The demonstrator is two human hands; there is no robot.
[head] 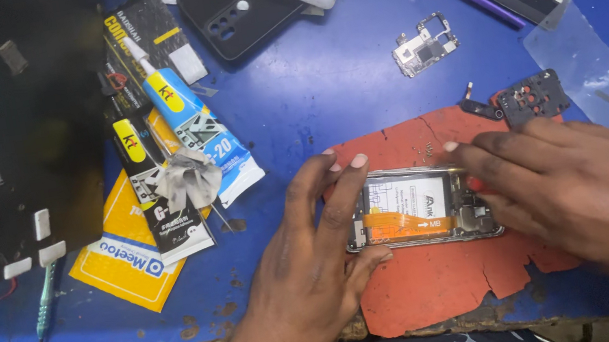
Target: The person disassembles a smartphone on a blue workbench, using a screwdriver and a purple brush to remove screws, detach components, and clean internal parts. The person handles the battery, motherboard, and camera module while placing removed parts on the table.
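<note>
Left hand (310, 252): fingers spread, grip open, pressing phone (418, 208) edge. Right hand (572, 192): flat, grip open, fingertips on phone, red mat (438, 280) beneath.

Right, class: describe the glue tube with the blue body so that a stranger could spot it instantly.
Start at the blue table, then look left of the red mat to the pile of glue packets. The glue tube lies slanting on top, white nozzle pointing up-left. Only it has a blue body with a yellow band; its neighbours are flat packets.
</note>
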